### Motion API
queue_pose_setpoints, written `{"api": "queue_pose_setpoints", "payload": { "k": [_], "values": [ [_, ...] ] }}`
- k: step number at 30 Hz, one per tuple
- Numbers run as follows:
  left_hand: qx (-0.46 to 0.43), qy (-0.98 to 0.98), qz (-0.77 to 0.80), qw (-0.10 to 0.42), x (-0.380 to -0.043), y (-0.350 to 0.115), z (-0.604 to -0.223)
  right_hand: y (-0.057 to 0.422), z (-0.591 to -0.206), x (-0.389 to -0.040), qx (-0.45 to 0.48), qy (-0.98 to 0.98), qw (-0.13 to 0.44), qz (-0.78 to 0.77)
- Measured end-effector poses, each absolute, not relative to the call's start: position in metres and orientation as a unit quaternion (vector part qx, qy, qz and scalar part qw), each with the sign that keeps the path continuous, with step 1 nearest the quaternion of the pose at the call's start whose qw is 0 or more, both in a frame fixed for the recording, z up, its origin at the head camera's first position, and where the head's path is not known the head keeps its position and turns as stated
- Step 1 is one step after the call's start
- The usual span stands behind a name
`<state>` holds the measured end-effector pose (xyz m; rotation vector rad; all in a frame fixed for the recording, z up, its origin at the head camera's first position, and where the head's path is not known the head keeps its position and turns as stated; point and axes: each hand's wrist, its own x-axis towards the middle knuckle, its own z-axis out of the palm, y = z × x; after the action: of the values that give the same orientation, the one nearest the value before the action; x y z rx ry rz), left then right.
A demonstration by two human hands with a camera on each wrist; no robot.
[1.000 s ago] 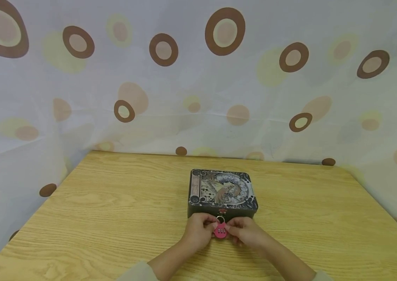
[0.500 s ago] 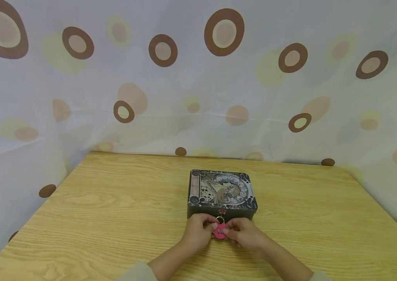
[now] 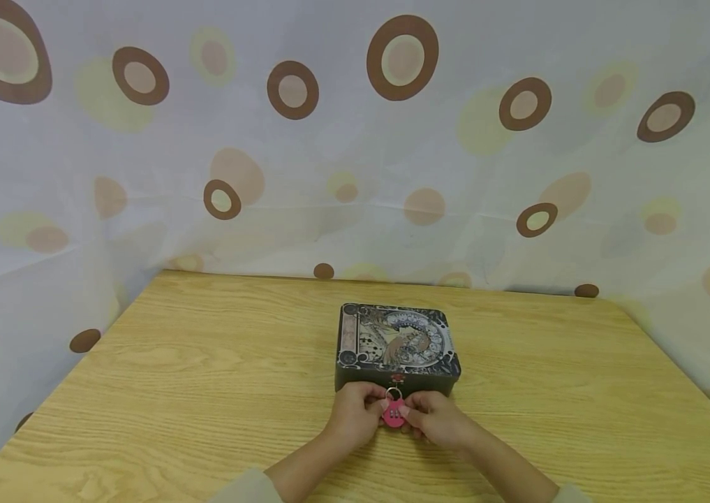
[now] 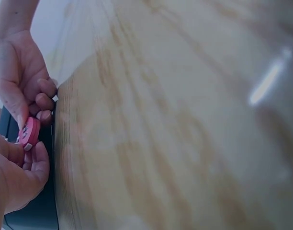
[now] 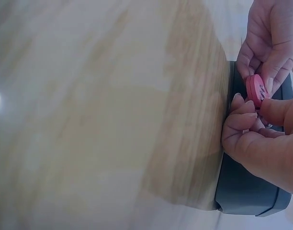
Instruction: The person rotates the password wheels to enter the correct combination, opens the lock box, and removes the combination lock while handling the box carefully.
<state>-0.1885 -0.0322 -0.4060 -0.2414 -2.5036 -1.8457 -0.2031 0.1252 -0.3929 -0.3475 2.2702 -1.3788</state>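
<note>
A pink combination padlock (image 3: pixel 394 414) is pinched from both sides by the hands. By the left hand (image 3: pixel 352 415) it is gripped at its left edge, with the thumb laid on the rim; by the right hand (image 3: pixel 440 418) it is held at the opposite edge, the thumb placed on the face beside the small number dials. The right hand's other fingers are seen curled under in the right wrist view. The dials' digits cannot be read.

Above the padlock body, a silver shackle (image 3: pixel 394 391) is raised toward a red clasp (image 3: pixel 397 378) — whether it is fastened cannot be told. The clasp is set on the front of a dark tin box (image 3: pixel 406 340), its closed lid decorated with an ornate illustrated figure. The box is stood on a wood-grain tabletop (image 3: pixel 216 363), and the pale sleeves (image 3: pixel 249 487) are seen at the lower edge. Behind, a white cloth (image 3: pixel 342 140) is patterned with brown, peach and yellow circles.
</note>
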Motion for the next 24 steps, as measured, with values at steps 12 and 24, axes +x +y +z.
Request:
{"api": "queue_pose_setpoints", "payload": {
  "k": [12,24],
  "values": [
    [-0.076,-0.798,-0.597,0.01,-0.1895,-0.0331,-0.4075,0.1261,-0.3965,-0.2053,-0.126,0.82,0.228,-0.509],
    [-0.067,-0.788,-0.612,0.001,-0.191,-0.0339,-0.4077,0.1307,-0.3966,-0.2063,-0.119,0.808,0.229,-0.529]
  ]
}}
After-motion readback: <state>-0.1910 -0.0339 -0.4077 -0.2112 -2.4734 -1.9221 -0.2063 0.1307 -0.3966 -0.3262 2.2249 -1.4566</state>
